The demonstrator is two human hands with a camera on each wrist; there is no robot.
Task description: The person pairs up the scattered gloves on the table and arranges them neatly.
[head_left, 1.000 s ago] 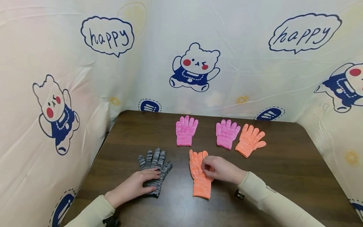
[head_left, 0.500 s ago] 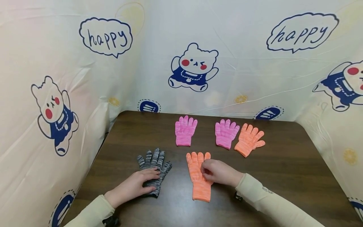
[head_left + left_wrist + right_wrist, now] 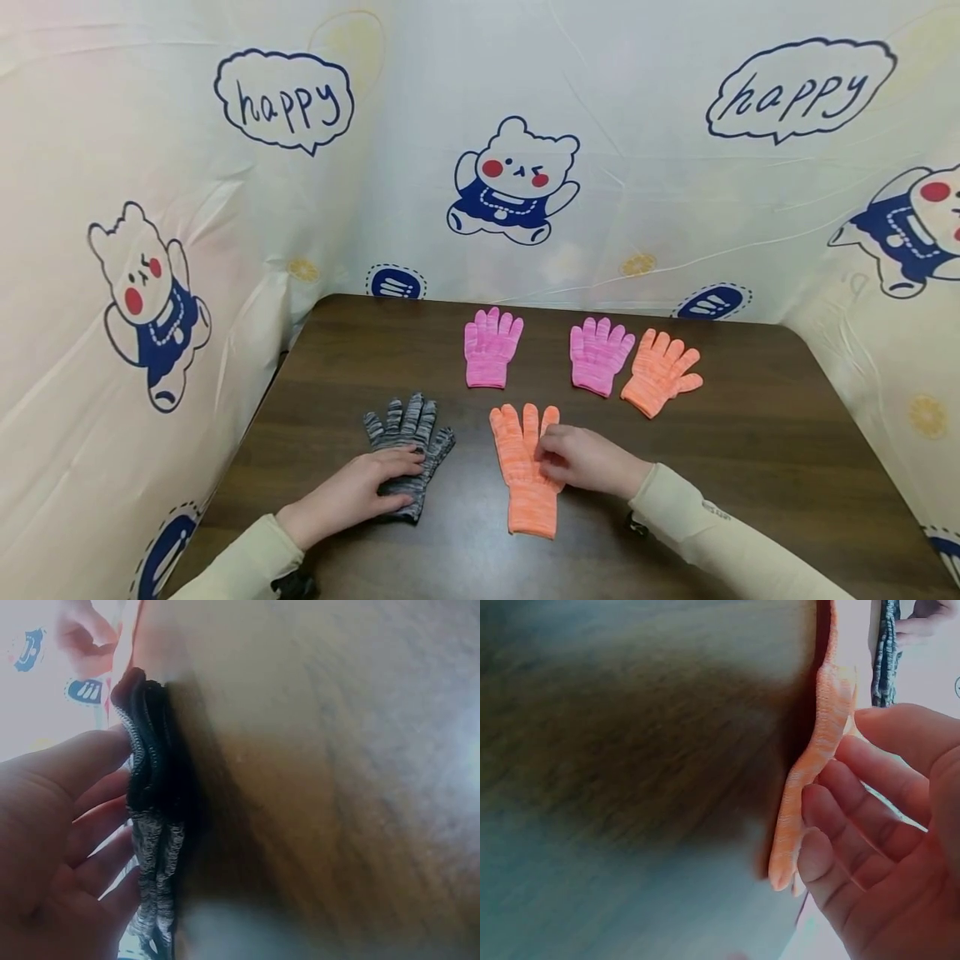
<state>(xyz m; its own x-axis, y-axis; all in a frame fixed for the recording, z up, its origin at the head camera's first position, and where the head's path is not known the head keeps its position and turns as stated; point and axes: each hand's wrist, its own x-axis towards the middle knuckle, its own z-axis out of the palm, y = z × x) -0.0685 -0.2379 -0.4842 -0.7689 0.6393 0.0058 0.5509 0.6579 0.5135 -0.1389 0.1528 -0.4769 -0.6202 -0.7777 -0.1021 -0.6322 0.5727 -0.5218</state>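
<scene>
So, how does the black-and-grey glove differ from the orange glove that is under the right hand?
The black-and-grey glove is dark; the orange glove is bright.
The black-and-grey glove's thumb shows plainly; the orange glove's thumb side is covered by the right hand.
The black-and-grey glove lies to the left of the orange glove.
Both lie on the table, fingers pointing toward its far edge.

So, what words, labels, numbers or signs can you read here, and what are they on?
"happy": left speech bubble on the cloth backdrop
"happy": right speech bubble
"!!!" (apparently): blue ovals low on the backdrop
Too small to read: print on the right sleeve
No lettering visible: gray glove, pink gloves, orange gloves
</scene>
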